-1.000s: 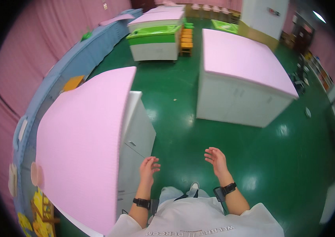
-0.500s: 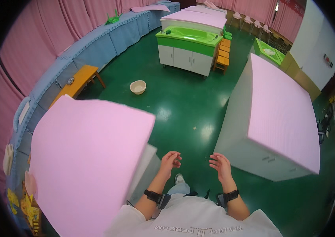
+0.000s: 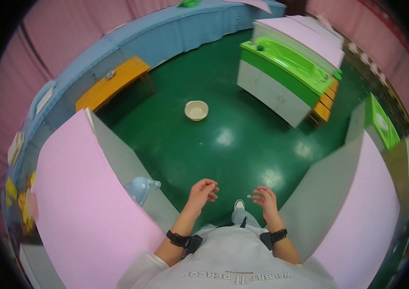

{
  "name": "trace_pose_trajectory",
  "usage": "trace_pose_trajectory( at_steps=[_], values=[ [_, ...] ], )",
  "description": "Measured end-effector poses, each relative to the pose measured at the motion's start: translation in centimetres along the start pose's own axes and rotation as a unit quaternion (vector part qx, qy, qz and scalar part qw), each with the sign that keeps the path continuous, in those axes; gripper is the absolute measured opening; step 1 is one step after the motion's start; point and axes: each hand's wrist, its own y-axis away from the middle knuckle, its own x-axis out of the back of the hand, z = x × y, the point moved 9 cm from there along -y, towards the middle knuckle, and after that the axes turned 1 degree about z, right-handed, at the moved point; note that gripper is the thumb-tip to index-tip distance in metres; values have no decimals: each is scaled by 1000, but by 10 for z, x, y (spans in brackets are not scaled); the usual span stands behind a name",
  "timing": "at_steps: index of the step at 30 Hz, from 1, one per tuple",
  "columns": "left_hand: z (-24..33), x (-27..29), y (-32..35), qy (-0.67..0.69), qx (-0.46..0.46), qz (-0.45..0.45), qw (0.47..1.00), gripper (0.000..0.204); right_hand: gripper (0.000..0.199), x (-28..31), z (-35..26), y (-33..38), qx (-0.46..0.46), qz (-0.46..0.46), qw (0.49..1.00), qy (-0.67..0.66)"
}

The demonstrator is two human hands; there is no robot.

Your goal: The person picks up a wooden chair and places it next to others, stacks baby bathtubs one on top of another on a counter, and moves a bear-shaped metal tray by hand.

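My left hand (image 3: 203, 195) hangs in front of me with its fingers loosely bent and nothing in it. Level with it, a short way to the right, my right hand (image 3: 266, 198) is held with fingers apart, also holding nothing. Both hands are in the air over the green floor (image 3: 166, 159), between two cabinets with pink padded tops. Nearest my left hand is a light-blue object with pale dots (image 3: 139, 189) at the side of the left cabinet (image 3: 93, 192). Ahead on the floor stands a cream basin (image 3: 196, 111), out of reach of both hands.
The right cabinet (image 3: 332, 192) flanks my right arm. A green-topped bathing unit (image 3: 281, 67) stands ahead right, with wooden stools (image 3: 327, 102) beside it. To the left are a low wooden bench (image 3: 115, 84) and a blue-draped counter (image 3: 166, 36). A small pale scrap (image 3: 249, 196) shows near my right fingertips.
I have stepped forward and my view has turned left, so the basin and bathing unit appear farther right. The blue dotted object has come into view. My hands keep nearly the same pose, empty.
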Motion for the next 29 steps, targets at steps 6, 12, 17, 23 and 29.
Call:
trace_pose_trajectory(
  at_steps=[6,12,17,23,29],
  values=[
    [46,90,-71,81,-40,189,978,16,22,-150,-71,-169,-38,-184,975,121],
    [50,204,-126,199,-44,346,916,16,22,-333,-84,-279,-49,-315,934,160],
    [71,308,-207,248,-35,396,883,15,23,-449,-66,-367,-86,-323,925,181],
    [156,412,-291,160,-39,386,908,18,27,-583,-103,-467,-82,-326,927,166],
    [114,482,-271,196,52,438,876,25,37,-688,-81,-591,-157,-303,904,259]
  ],
)
